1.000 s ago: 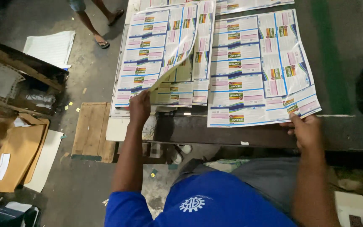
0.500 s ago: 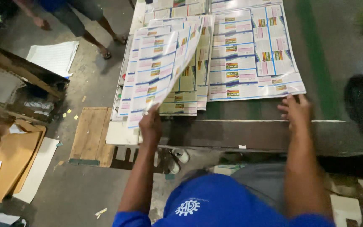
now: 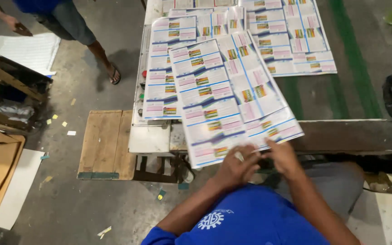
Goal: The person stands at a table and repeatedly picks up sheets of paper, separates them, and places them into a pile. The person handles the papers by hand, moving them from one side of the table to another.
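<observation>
Both grips pinch the near edge of a printed sheet (image 3: 232,97): left hand (image 3: 234,165) and right hand (image 3: 283,156) close together, lifting it tilted above more sheets (image 3: 291,36) on the table (image 3: 355,134).

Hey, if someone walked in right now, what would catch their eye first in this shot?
Most striking is the big printed sheet, covered in blue, pink and striped panels, tilted across the middle of the view; the left hand and right hand grip its near edge. Under and behind it, more such sheets lie on the green-striped table. At top left, another person's sandalled foot stands on the concrete floor.
</observation>
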